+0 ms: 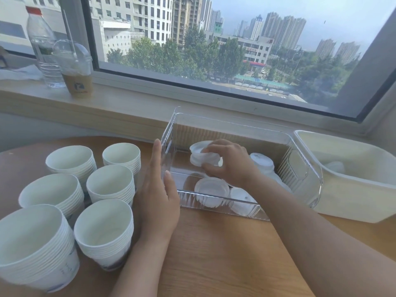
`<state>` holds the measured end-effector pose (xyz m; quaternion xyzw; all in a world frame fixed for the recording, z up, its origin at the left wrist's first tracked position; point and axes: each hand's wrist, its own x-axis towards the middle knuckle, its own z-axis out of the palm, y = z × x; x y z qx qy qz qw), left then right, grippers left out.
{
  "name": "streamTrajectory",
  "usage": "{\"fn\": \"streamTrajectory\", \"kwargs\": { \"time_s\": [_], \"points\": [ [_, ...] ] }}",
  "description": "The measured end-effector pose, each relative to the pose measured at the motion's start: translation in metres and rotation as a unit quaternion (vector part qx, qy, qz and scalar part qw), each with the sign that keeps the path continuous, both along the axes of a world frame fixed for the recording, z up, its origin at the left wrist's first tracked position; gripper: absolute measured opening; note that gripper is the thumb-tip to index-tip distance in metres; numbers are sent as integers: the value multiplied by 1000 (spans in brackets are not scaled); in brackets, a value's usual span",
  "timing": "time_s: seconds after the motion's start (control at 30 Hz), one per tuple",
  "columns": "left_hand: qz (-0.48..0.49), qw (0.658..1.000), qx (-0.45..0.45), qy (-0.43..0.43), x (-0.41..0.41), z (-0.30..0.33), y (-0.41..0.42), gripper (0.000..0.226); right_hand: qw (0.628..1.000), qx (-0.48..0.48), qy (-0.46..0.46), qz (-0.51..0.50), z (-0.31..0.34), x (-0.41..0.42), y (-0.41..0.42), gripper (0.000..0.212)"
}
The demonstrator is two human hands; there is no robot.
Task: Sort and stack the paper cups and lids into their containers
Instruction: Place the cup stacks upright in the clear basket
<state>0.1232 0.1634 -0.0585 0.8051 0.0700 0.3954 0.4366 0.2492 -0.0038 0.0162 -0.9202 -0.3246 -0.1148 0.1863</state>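
A clear plastic bin (pixel 300 168) stands on the wooden table and holds several white lids. My right hand (pixel 229 163) reaches into the bin and grips a short stack of lids (pixel 198 156) at its far left corner. More lids lie at the bin's front (pixel 211 189) and at its right side (pixel 262 160). My left hand (pixel 159 189) rests flat with straight fingers against the bin's left wall. Several stacks of white paper cups (pixel 109 185) stand on the table to the left of that hand.
A white tub (pixel 353 202) sits right of the clear bin, with something pale inside. On the window sill at the back left stand a water bottle (pixel 41 48) and a domed iced-drink cup (pixel 75 69). The wooden table (pixel 214 254) extends toward me.
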Motion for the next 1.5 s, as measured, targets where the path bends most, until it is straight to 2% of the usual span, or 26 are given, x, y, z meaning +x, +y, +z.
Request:
{"fn": "streamTrajectory", "kwargs": {
  "time_s": [0.17,0.37,0.5,0.67,0.83,0.97,1.1,1.27,1.4,1.5],
  "points": [
    [0,1000,6,-3,-1,2,0,72,995,32,-37,-84,21,-4,-53,35],
    [2,1000,-7,-6,1,0,1,71,983,-64,5,-171,18,-6,-86,42],
    [2,1000,-9,-6,1,0,1,72,991,-63,-29,-112,14,-13,-66,52],
    [4,1000,-8,-2,0,-2,2,73,993,-113,28,14,8,-22,-25,44],
    [0,1000,-9,-1,0,-1,1,73,987,-153,44,13,1,-21,-16,33],
    [5,1000,-9,6,-2,3,-1,73,989,-133,57,0,-2,-22,-22,30],
    [9,1000,-10,13,-4,6,-2,72,996,-54,68,-32,4,-24,-34,18],
    [6,1000,0,5,-4,6,-3,71,994,26,15,-104,21,-27,-64,19],
    [8,1000,-10,10,-1,1,-3,73,986,-1,6,-168,29,-29,-92,26],
    [8,1000,-7,17,-7,0,-4,79,984,-37,11,-177,30,-40,-103,33]
  ]
}}
